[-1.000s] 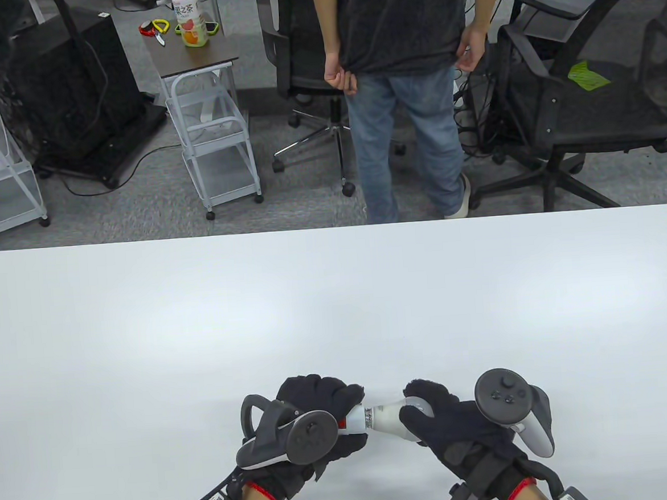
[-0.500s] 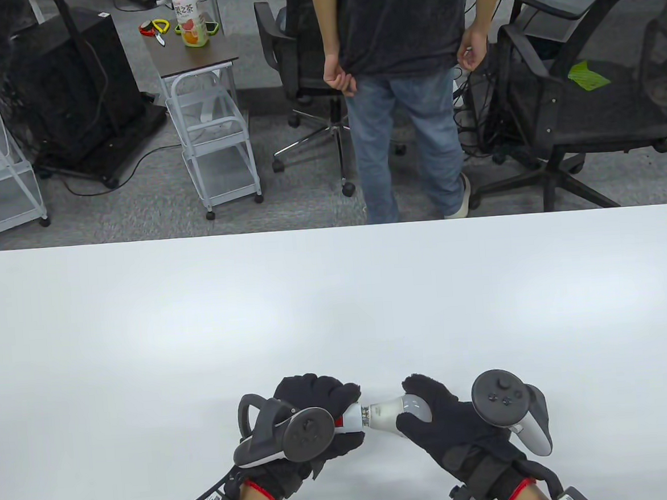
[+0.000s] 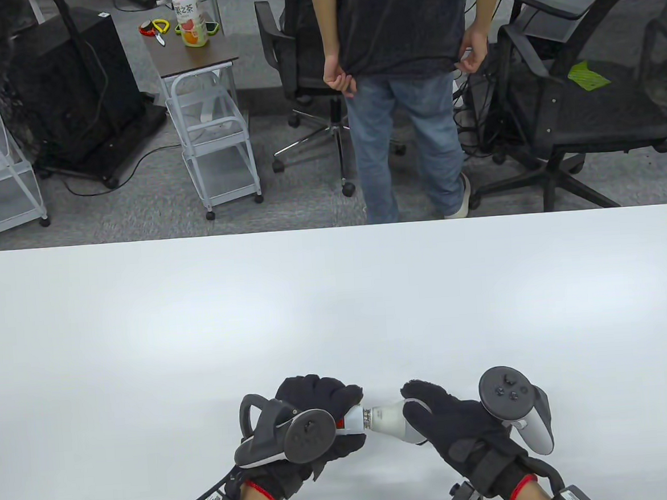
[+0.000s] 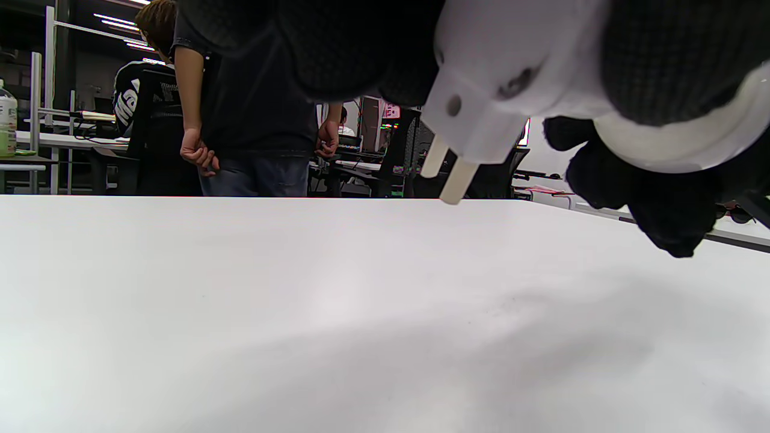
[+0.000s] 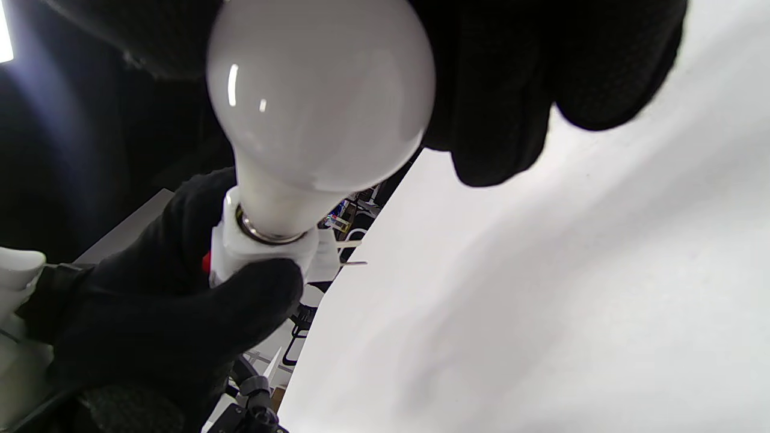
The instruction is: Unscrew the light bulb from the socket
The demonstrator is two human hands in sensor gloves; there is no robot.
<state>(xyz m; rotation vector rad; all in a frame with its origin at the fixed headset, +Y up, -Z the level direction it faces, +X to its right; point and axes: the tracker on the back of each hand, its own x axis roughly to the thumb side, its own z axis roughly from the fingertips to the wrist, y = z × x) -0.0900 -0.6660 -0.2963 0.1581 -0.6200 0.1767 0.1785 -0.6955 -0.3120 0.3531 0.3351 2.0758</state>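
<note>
Table view showed my left hand (image 3: 316,416) gripping the socket (image 3: 354,418) and my right hand (image 3: 454,424) clasping the light bulb (image 3: 388,418), both above the counter (image 3: 337,307). Some metal thread showed at the socket, so I judged unscrewing begun, not finished.

Socket (image 3: 354,418) left of bulb (image 3: 388,420), joined

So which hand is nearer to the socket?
Left. The left hand grips the socket itself; the right hand holds the light bulb, beyond the socket's right end.
</note>
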